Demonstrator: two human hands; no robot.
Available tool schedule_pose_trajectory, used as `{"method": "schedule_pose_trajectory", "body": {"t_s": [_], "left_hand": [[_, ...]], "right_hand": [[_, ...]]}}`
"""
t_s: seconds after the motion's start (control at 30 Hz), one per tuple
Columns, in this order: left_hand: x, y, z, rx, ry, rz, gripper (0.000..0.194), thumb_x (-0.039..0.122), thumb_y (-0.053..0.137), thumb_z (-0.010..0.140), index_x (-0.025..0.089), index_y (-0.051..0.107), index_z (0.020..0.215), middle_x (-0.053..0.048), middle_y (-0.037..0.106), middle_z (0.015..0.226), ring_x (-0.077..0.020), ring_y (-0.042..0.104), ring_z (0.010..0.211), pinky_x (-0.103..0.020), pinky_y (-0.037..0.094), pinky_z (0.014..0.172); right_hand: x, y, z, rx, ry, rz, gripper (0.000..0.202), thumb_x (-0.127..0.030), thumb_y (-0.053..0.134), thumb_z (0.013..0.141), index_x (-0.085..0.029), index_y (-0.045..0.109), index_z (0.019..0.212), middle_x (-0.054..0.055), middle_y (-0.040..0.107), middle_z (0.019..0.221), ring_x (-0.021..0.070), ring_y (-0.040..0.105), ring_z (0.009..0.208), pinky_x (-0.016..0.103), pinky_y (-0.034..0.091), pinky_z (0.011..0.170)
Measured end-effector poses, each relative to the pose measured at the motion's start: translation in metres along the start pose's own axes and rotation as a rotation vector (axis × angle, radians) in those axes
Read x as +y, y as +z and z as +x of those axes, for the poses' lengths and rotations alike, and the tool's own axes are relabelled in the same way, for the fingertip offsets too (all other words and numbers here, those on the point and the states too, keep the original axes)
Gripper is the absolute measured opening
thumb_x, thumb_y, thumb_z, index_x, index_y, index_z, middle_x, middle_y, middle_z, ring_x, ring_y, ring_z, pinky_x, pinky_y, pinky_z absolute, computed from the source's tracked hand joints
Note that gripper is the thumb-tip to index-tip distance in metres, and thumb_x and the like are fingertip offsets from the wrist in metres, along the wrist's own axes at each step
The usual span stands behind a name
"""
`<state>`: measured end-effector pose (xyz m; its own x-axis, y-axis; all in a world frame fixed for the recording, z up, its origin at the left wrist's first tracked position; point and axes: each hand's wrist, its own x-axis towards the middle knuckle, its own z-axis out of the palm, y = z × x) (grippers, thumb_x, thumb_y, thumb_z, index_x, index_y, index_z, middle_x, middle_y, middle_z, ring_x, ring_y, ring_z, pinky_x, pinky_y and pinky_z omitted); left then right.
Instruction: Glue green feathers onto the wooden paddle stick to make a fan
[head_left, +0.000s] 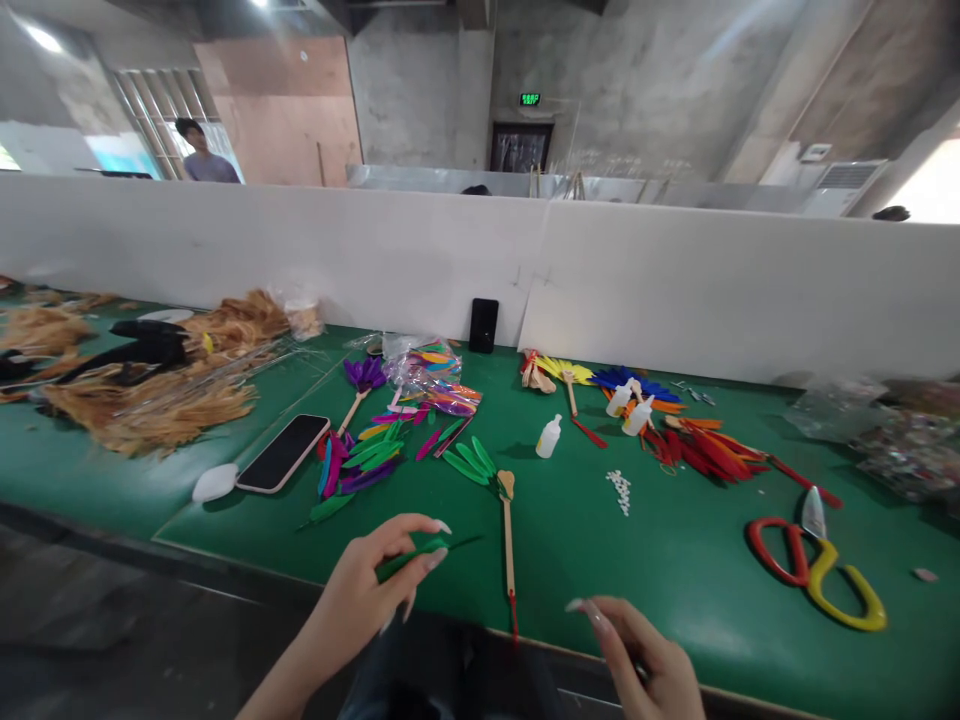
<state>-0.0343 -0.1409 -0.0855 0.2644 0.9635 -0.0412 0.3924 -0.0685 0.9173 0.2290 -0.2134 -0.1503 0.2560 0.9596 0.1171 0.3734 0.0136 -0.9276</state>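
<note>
My left hand [379, 578] pinches a green feather [416, 558] between thumb and fingers, its thin quill pointing right above the green table. To the right, near the front edge, my right hand [637, 650] has thumb and forefinger pressed together; anything between them is too small to make out. Between the hands lies a wooden stick with a rounded head [508, 530], a red tassel [514, 615] at its lower end. Several green feathers [471, 460] fan out to the left of that head. A white glue bottle [548, 437] stands just beyond, and small white pieces [619, 492] lie to the right.
Large scissors [817, 570] with red and yellow handles lie at right. Loose coloured feathers [367, 450], a phone [285, 455] and tan fibre bundles [157, 390] are on the left. Further glue bottles [637, 415] and red feathers [705, 450] lie right. A white partition [375, 255] borders the table's back.
</note>
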Motion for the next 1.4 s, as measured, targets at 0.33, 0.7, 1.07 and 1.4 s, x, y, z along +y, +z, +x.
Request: {"method": "schedule_pose_trajectory", "body": {"t_s": [0.33,0.7,1.07,1.4], "left_hand": [[0.013,0.014,0.035,-0.324,0.004,0.12,0.02,0.033,0.063,0.076,0.021,0.058,0.091,0.009,0.05,0.053,-0.0104,0.049,0.051,-0.021,0.033,0.054],[0.008,0.023,0.069,-0.132,-0.038,-0.154,0.035,0.045,0.063,0.076,0.021,0.056,0.1,0.005,0.056,0.061,-0.0118,0.054,0.047,-0.023,0.043,0.048],[-0.006,0.05,0.087,-0.043,-0.104,-0.258,0.044,0.054,0.053,0.08,0.017,0.047,0.057,0.004,0.05,0.045,-0.0082,0.043,0.038,-0.022,0.035,0.043],[0.0,0.03,0.141,0.026,-0.03,-0.173,0.043,0.051,0.058,0.078,0.018,0.044,0.055,0.003,0.054,0.044,-0.0074,0.043,0.035,-0.021,0.034,0.041]], "right_hand": [[-0.033,0.033,0.05,-0.429,-0.04,0.204,0.039,-0.048,0.057,0.082,-0.019,0.066,0.108,0.005,0.067,0.076,0.0178,0.062,0.068,0.026,0.048,0.062],[-0.035,0.057,0.064,-0.409,0.059,0.175,0.044,-0.054,0.048,0.086,-0.016,0.065,0.072,-0.002,0.048,0.048,0.0107,0.044,0.044,0.022,0.036,0.046],[-0.028,0.072,0.067,-0.302,0.11,0.236,0.045,-0.055,0.047,0.086,-0.014,0.066,0.086,-0.002,0.049,0.056,0.0105,0.044,0.048,0.021,0.035,0.046],[-0.015,0.069,0.063,-0.365,0.167,0.217,0.041,-0.054,0.049,0.085,-0.018,0.056,0.069,-0.004,0.047,0.051,0.0089,0.044,0.044,0.02,0.035,0.045]]}}
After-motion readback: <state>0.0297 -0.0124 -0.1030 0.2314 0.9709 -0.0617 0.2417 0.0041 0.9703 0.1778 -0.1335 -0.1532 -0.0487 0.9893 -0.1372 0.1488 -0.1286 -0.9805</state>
